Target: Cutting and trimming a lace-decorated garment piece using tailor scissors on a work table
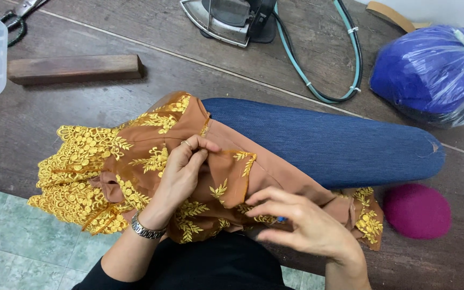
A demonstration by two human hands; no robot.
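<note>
Left hand (181, 172) on brown garment (226, 177)

A dark brown wooden table (81, 115) filled most of the view, with a pale green tiled floor (22, 241) showing below its edge.

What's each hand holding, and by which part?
Left hand pinches the brown gold-embroidered garment at a fold near its upper edge. Right hand rests on its lower part; a firm grip there cannot be told.
</note>
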